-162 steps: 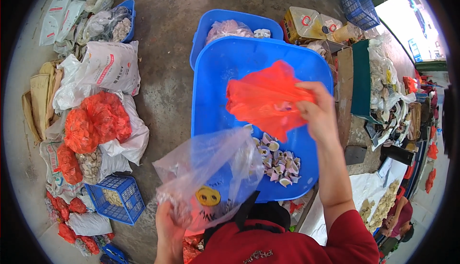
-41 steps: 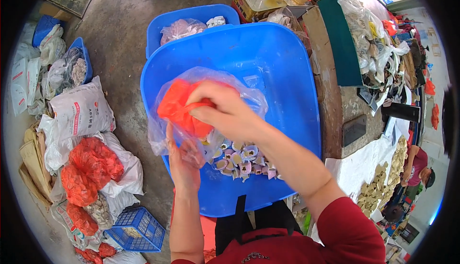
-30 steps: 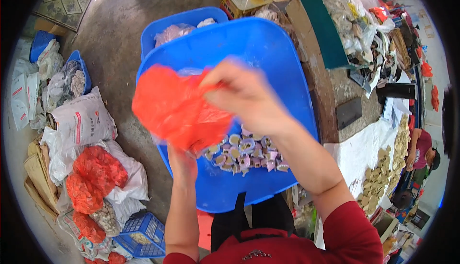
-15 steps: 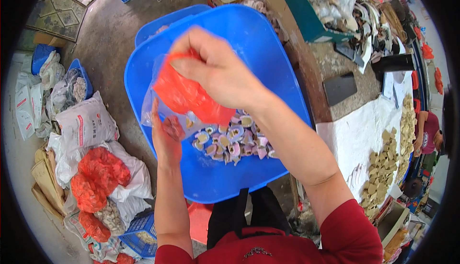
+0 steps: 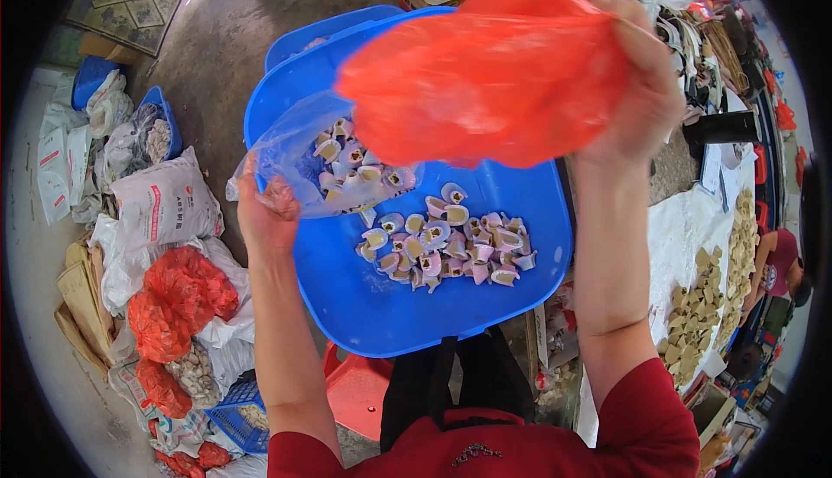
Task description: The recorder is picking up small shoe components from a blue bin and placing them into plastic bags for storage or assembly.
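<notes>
My right hand (image 5: pixel 646 88) is raised at the upper right, closed on a red plastic bag (image 5: pixel 485 79). The red bag is stretched out sideways over the blue tub (image 5: pixel 381 326) and blurred by motion. At the tub's left side, my left hand (image 5: pixel 276 205) grips the edge of a clear plastic bag (image 5: pixel 282 153). Inside that clear bag lie several small pink and lilac shell-like pieces (image 5: pixel 347 157) with tan insides. More such loose pieces (image 5: pixel 442 240) are heaped on the tub floor nearer to me. Part of the clear bag is hidden behind the red one.
White sacks (image 5: pixel 169 201) and bundled red bags (image 5: pixel 182 292) stand on the left. A red stool (image 5: pixel 364 391) is below the tub. On the right, a worktable with white sheeting (image 5: pixel 667 261) bears many tan pieces (image 5: pixel 693 322). Another person (image 5: pixel 780 261) is at far right.
My right hand has moved up and to the right, drawing the red bag away from the clear bag and spreading it out. My left hand has shifted slightly left; pieces inside the clear bag now show.
</notes>
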Motion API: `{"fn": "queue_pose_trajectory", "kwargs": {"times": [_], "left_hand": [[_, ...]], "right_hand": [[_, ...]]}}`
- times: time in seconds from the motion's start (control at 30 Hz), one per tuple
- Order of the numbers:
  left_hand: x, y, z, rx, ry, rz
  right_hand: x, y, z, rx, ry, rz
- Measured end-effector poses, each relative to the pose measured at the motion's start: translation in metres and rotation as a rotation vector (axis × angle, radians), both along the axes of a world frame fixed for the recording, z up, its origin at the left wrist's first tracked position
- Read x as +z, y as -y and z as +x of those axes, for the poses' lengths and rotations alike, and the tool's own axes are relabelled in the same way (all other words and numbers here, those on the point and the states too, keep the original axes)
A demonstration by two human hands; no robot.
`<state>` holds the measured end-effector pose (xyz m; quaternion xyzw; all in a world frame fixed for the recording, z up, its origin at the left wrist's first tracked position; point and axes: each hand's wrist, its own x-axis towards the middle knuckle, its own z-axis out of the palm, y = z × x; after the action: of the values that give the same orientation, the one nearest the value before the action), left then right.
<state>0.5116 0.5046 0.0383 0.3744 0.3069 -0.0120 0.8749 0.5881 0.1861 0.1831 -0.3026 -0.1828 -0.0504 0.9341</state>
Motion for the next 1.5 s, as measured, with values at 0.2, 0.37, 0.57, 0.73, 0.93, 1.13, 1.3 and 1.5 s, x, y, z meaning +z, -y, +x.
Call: {"fn": "queue_pose_trajectory", "kwargs": {"times": [0.2, 0.37, 0.57, 0.73, 0.93, 1.13, 1.3, 1.5], "left_hand": [[-0.006, 0.007, -0.001, 0.07, -0.07, -0.013], [-0.002, 0.006, -0.005, 0.047, -0.076, -0.061], [0.004, 0.013, -0.008, 0.06, -0.102, -0.041], [0.003, 0.022, -0.018, -0.003, -0.033, -0.086], [0.001, 0.026, -0.031, 0.011, -0.075, -0.106], [0.003, 0.035, -0.038, -0.024, -0.116, -0.094], [0.006, 0.025, -0.039, -0.007, -0.106, -0.051], [0.007, -0.004, -0.038, 0.045, -0.015, -0.02]], "right_hand": [[-0.058, 0.01, 0.007, -0.412, -0.372, -0.613], [-0.08, 0.044, -0.006, -0.321, -0.331, -0.429], [-0.187, -0.026, -0.038, 0.477, -0.142, -2.291], [-0.312, -0.07, -0.064, 0.258, -0.71, -1.836], [-0.327, -0.087, -0.048, 0.114, -0.811, -1.687], [-0.291, -0.113, -0.035, 0.214, -0.449, -1.296], [-0.279, -0.131, -0.013, 0.333, -0.041, -1.662], [-0.276, -0.076, -0.005, 0.395, -0.055, -2.257]]}}
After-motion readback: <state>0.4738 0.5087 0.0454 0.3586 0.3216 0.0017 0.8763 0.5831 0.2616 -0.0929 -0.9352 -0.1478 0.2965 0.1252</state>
